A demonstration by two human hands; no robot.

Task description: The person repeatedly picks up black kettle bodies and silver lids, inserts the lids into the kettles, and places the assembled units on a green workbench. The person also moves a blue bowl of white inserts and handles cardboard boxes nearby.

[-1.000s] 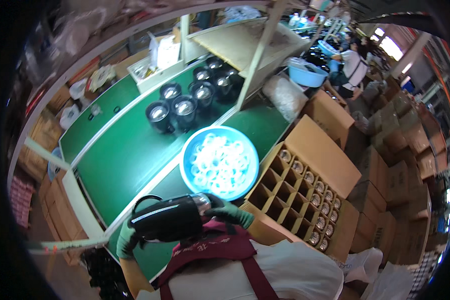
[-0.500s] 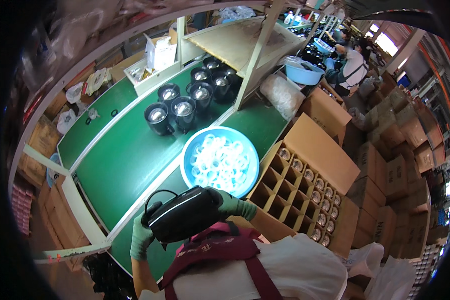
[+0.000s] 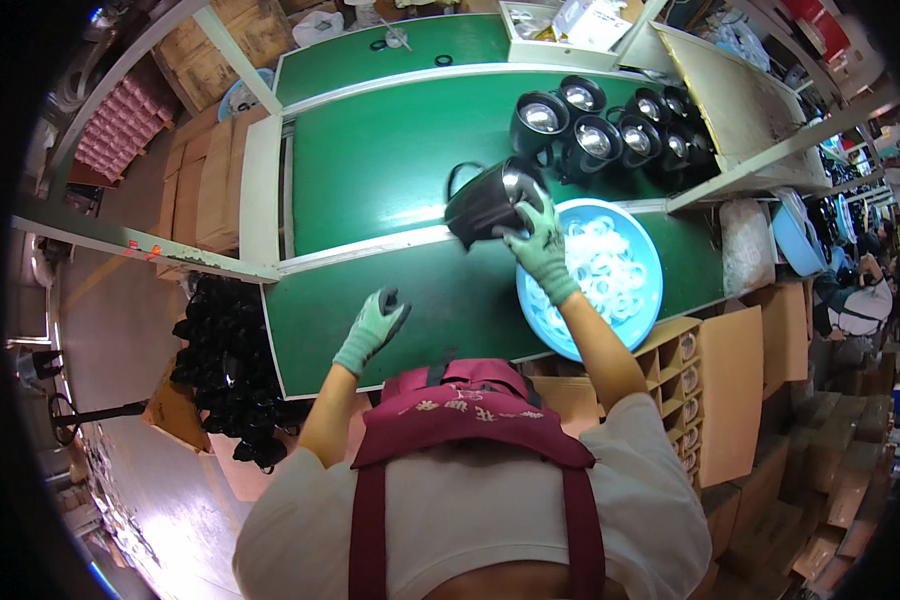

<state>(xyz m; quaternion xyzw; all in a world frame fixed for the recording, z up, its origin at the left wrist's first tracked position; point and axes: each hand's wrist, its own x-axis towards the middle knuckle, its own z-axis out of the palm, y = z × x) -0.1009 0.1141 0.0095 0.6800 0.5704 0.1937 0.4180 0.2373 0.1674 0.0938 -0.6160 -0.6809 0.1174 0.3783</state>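
A black jug (image 3: pixel 490 203) with a looped handle and a shiny silver end hangs tilted over the green work table (image 3: pixel 360 160). My right hand (image 3: pixel 543 243), in a pale green glove, grips it near the silver end, beside the blue basin (image 3: pixel 653 290). White plastic rings (image 3: pixel 605 270) fill that basin. Gloved the same way, my left hand (image 3: pixel 373 330) is over the table's near left part, fingers apart and holding nothing. Several similar jugs (image 3: pixel 592 143) stand grouped on the table to the right, silver ends facing up.
A divided carton (image 3: pixel 730 390) with silver glass liners stands to my right. Black parts (image 3: pixel 232 365) are heaped in a box at the left. A white metal post (image 3: pixel 235 60) and a slanted board (image 3: pixel 740 110) flank the table. Another person (image 3: pixel 863 305) works at far right.
My view has swung toward the left. My left hand has let go of the jug. My right hand has carried it forward over the table, near the standing jugs.
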